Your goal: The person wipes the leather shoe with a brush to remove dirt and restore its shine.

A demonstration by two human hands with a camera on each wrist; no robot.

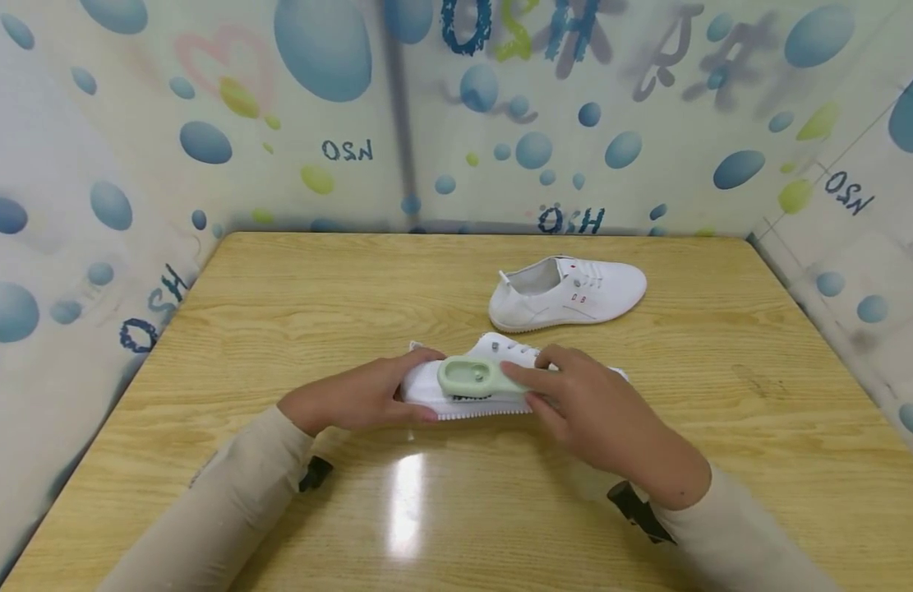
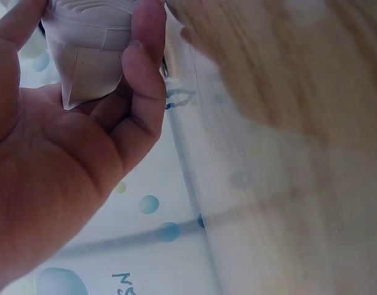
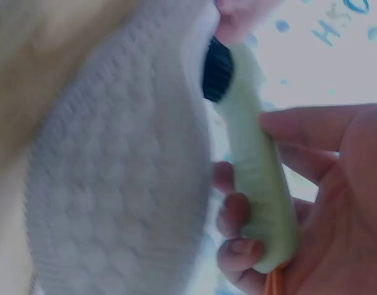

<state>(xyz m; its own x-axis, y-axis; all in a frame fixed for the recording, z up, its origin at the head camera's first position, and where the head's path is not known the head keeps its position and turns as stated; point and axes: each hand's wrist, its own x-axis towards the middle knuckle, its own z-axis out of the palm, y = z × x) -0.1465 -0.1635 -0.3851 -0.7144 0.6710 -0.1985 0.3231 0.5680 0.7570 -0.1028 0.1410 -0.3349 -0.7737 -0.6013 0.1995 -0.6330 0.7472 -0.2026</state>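
My left hand grips the heel end of a white lace-up shoe, tilted so its side faces up. In the left wrist view, fingers and thumb wrap the heel. With my right hand I hold a pale green brush by its handle, its head lying over the shoe's side. Dark bristles meet the shoe's side in the right wrist view, where the textured sole faces the camera. An orange cord hangs from the handle's end.
A second white shoe stands upright farther back on the wooden table, toe pointing right. Behind the table hangs a pale curtain with blue and green bubble prints. Dark straps show at both wrists.
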